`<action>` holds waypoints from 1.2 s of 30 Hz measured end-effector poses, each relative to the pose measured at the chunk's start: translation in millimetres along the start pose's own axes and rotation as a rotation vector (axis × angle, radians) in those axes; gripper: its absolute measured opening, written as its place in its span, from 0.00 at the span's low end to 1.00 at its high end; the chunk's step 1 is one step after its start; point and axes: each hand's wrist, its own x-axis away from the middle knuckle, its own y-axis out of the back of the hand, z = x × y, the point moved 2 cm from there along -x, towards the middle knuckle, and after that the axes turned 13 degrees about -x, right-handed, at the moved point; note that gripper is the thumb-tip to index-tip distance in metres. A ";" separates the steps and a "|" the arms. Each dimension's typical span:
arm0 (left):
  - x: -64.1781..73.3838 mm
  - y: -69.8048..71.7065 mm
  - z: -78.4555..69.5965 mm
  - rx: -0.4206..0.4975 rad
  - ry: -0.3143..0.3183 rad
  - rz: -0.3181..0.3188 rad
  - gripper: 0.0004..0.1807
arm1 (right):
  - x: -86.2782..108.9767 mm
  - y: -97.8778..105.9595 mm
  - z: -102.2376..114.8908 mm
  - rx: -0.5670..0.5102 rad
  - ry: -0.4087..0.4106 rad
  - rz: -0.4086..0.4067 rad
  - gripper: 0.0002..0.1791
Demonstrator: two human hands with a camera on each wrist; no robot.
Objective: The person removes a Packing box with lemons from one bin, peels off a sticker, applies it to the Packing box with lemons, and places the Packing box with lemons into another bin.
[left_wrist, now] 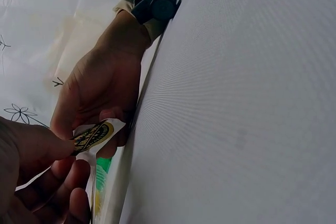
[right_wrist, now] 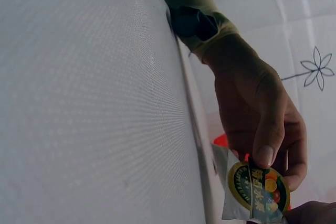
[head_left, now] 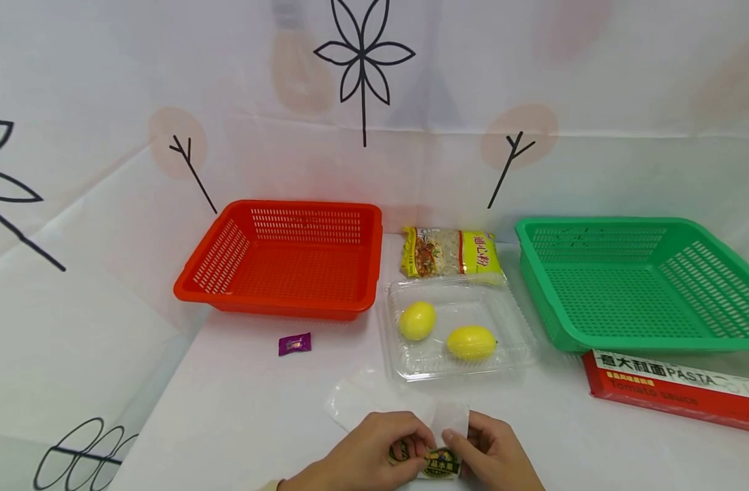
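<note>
Close to the table's front edge, both hands hold a white-backed strip with round fruit stickers (head_left: 441, 462), dark with gold rings and printed fruit. My left hand (head_left: 383, 450) pinches its left part between thumb and curled fingers. On the other side, my right hand (head_left: 497, 453) grips the strip's white backing paper (head_left: 450, 417), thumb on top. One sticker (right_wrist: 260, 191) faces the right wrist view under the left thumb. Beyond the hands stands an open clear plastic box (head_left: 460, 300) with two lemons, one lemon (head_left: 418, 320) left and another lemon (head_left: 471, 342) right.
A red basket (head_left: 276, 305) stands at the back left, a green basket (head_left: 656, 343) at the right. A pasta bag (head_left: 450, 252) lies behind the box, and a red pasta carton (head_left: 675, 392) before the green basket. A purple wrapped candy (head_left: 295, 344) and white paper (head_left: 358, 395) lie nearer.
</note>
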 end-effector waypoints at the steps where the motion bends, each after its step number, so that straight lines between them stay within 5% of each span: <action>1: 0.0 -0.1 -0.2 -0.002 -0.009 -0.004 0.11 | -0.2 0.0 0.3 0.007 -0.004 -0.005 0.13; 13: 0.0 1.6 -1.4 -0.032 -0.082 -0.030 0.12 | -1.3 0.4 2.7 0.073 -0.122 -0.110 0.10; 36: 1.2 2.9 -0.9 -0.005 -0.091 -0.078 0.13 | -3.4 2.2 5.6 0.206 -0.102 -0.126 0.12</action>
